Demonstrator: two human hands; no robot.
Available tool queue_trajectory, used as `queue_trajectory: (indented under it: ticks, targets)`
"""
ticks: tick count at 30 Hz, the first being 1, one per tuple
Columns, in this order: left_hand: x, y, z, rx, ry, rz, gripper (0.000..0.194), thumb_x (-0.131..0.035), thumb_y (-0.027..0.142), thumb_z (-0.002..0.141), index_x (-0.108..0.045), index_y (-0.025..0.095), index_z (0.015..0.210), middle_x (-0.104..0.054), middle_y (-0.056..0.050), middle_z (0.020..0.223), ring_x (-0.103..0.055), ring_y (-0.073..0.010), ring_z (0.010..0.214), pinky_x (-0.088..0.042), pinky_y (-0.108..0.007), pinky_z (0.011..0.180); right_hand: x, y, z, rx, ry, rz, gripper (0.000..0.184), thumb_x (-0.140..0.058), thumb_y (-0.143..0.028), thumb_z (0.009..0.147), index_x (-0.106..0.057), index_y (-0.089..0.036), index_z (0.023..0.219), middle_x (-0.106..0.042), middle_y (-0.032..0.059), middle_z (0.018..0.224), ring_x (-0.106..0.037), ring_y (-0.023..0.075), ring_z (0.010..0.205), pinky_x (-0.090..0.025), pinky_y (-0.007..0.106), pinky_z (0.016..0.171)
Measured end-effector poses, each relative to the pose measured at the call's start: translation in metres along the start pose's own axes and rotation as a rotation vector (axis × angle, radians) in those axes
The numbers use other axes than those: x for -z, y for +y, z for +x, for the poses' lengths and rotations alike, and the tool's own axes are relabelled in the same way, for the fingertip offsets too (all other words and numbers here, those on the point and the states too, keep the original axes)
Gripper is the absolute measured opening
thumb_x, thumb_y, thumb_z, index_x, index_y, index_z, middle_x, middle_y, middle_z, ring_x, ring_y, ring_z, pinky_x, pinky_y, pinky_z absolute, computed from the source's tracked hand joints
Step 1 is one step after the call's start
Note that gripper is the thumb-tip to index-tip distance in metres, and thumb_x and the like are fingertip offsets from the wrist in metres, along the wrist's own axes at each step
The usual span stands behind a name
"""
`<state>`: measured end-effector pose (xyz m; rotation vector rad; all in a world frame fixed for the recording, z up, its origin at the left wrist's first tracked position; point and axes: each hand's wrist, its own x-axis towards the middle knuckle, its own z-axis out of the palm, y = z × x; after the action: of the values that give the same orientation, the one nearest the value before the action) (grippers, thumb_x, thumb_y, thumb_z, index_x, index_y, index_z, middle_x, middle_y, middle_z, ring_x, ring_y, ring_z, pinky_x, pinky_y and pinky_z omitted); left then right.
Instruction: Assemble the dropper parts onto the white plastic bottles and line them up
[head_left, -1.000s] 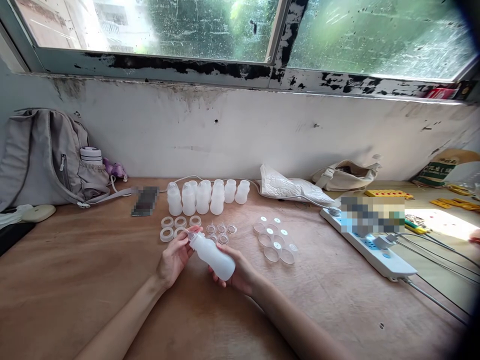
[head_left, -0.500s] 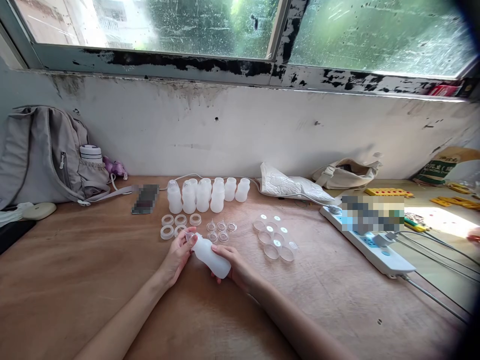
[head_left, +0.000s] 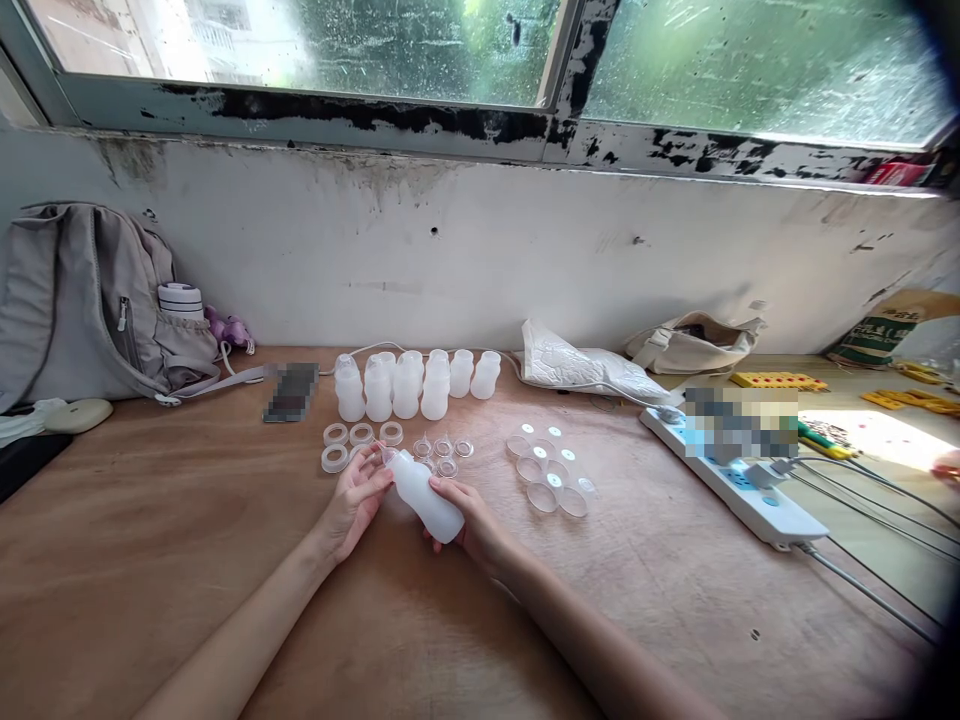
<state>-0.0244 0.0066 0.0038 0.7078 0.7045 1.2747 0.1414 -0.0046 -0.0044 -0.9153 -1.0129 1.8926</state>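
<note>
A translucent white baby bottle (head_left: 427, 498) is tilted above the table, its mouth pointing up and to the left. My right hand (head_left: 474, 520) is closed around its lower body. At the mouth end, my left hand (head_left: 361, 500) pinches a clear teat (head_left: 386, 453) against the opening; the fingers partly hide it. Just beyond my hands lie several white collar rings (head_left: 361, 433) and, to their right, several clear teats (head_left: 443, 446). Several more bottles (head_left: 406, 385) stand upright in a group behind them. Clear round caps (head_left: 541, 497) with white dots lie to the right.
A white power strip (head_left: 735, 485) with plugs and cables runs along the right. At the back are a white plastic package (head_left: 585, 368) and a beige bag (head_left: 697, 342). A grey backpack (head_left: 82, 310) and a blurred-out flat object (head_left: 291, 392) are on the left. Another person's hand (head_left: 946, 466) shows at the right edge.
The bottle is held slightly farther right and a little more upright. My left fingers have shifted up around the teat at its mouth. The view has tilted slightly.
</note>
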Motion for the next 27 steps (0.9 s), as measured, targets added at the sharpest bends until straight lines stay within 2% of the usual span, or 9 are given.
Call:
queue_trajectory:
  ticks: [3, 6, 10, 15, 17, 21, 25, 27]
  targets:
    - [0.001, 0.000, 0.001, -0.015, -0.004, -0.029, 0.039, -0.065, 0.014, 0.064, -0.051, 0.019, 0.100, -0.056, -0.003, 0.098, -0.054, -0.0134, 0.090, -0.040, -0.024, 0.081, 0.000, -0.002, -0.001, -0.004, 0.011, -0.002, 0.035, -0.053, -0.045, 0.073, -0.055, -0.012, 0.084, -0.054, 0.0028, 0.066, -0.053, 0.0114, 0.050, -0.041, 0.020, 0.037]
    - [0.003, -0.001, 0.002, -0.004, 0.014, 0.010, 0.031, -0.065, 0.019, 0.067, -0.051, 0.019, 0.095, -0.059, -0.002, 0.089, -0.056, -0.0115, 0.081, -0.042, -0.024, 0.076, -0.001, -0.004, -0.002, -0.006, 0.014, -0.040, 0.036, -0.055, -0.047, 0.072, -0.056, -0.012, 0.083, -0.055, 0.0024, 0.064, -0.053, 0.0121, 0.051, -0.041, 0.021, 0.037]
    - [0.004, 0.000, 0.002, 0.008, -0.025, -0.012, 0.039, -0.066, 0.017, 0.066, -0.048, 0.021, 0.100, -0.060, -0.001, 0.090, -0.056, -0.0122, 0.085, -0.040, -0.025, 0.081, -0.002, -0.008, -0.004, 0.004, 0.018, -0.036, 0.039, -0.053, -0.049, 0.072, -0.055, -0.013, 0.086, -0.055, 0.0024, 0.067, -0.053, 0.0115, 0.050, -0.039, 0.021, 0.036]
    - [0.002, -0.001, 0.000, 0.024, -0.005, 0.067, 0.028, -0.062, 0.028, 0.072, -0.049, 0.018, 0.094, -0.060, -0.004, 0.092, -0.057, -0.0132, 0.081, -0.042, -0.026, 0.078, -0.004, -0.012, -0.006, 0.000, 0.039, -0.176, 0.037, -0.055, -0.050, 0.070, -0.054, -0.014, 0.079, -0.053, 0.0002, 0.062, -0.052, 0.0116, 0.051, -0.039, 0.020, 0.037]
    - [0.000, -0.001, -0.001, 0.032, -0.015, 0.067, 0.031, -0.064, 0.027, 0.069, -0.049, 0.018, 0.095, -0.061, -0.003, 0.090, -0.058, -0.0134, 0.079, -0.041, -0.027, 0.079, -0.004, -0.014, -0.007, 0.017, 0.070, -0.233, 0.037, -0.055, -0.050, 0.070, -0.053, -0.014, 0.077, -0.051, -0.0006, 0.061, -0.051, 0.0113, 0.051, -0.039, 0.020, 0.037]
    - [-0.005, -0.002, -0.004, 0.024, -0.065, 0.041, 0.036, -0.063, 0.027, 0.071, -0.048, 0.020, 0.103, -0.060, -0.004, 0.096, -0.056, -0.0152, 0.088, -0.040, -0.027, 0.082, -0.004, -0.016, -0.008, 0.041, 0.117, -0.308, 0.036, -0.053, -0.051, 0.071, -0.053, -0.015, 0.077, -0.050, -0.0009, 0.061, -0.050, 0.0116, 0.051, -0.038, 0.021, 0.038]
    - [-0.006, -0.002, -0.005, 0.056, -0.025, 0.069, 0.033, -0.065, 0.026, 0.069, -0.050, 0.019, 0.097, -0.061, -0.004, 0.095, -0.056, -0.0153, 0.089, -0.039, -0.026, 0.081, -0.003, -0.015, -0.007, 0.144, 0.190, -0.454, 0.032, -0.058, -0.047, 0.068, -0.055, -0.016, 0.073, -0.052, -0.0001, 0.063, -0.049, 0.0116, 0.055, -0.037, 0.021, 0.043]
    - [-0.005, -0.001, -0.004, 0.064, -0.041, 0.034, 0.040, -0.067, 0.022, 0.066, -0.049, 0.020, 0.101, -0.061, -0.004, 0.094, -0.057, -0.0162, 0.089, -0.039, -0.028, 0.082, -0.003, -0.015, -0.007, 0.125, 0.167, -0.411, 0.033, -0.057, -0.048, 0.069, -0.055, -0.016, 0.074, -0.052, -0.0001, 0.062, -0.048, 0.0116, 0.054, -0.037, 0.021, 0.042]
